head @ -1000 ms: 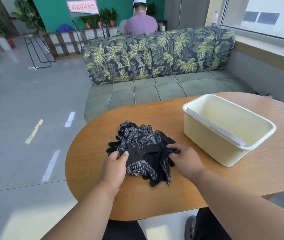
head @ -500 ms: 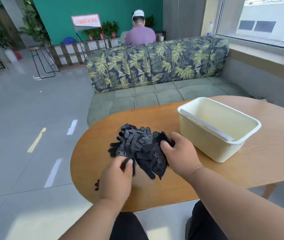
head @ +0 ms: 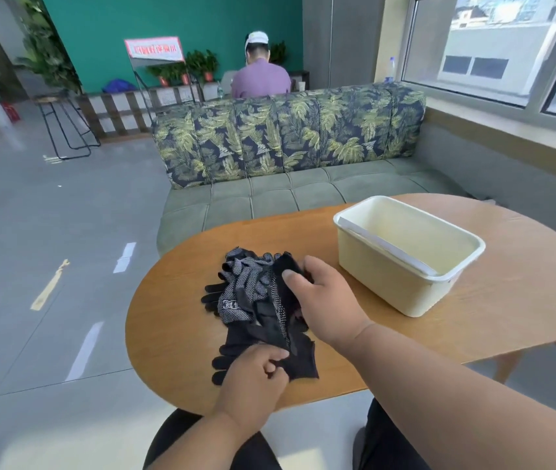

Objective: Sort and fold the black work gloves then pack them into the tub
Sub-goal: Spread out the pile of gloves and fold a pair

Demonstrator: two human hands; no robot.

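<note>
**While both hands are gripping, the gloves are sagging**

While the left hand (head: 252,374) is pinching one glove (head: 290,361) at the pile's (head: 249,290) 6 o'clock edge, the right hand (head: 324,300) is clutching another at 2 o'clock. Light, limp, dotted for grip; cuffs look best to hold. The tub (head: 388,293) is sitting empty at 3 o'clock.

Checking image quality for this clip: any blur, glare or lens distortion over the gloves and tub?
Head view: wide-angle bending at the edges; sunlight from the window washes the tub and table; black gloves stay dark but legible; both hands sharp.
</note>
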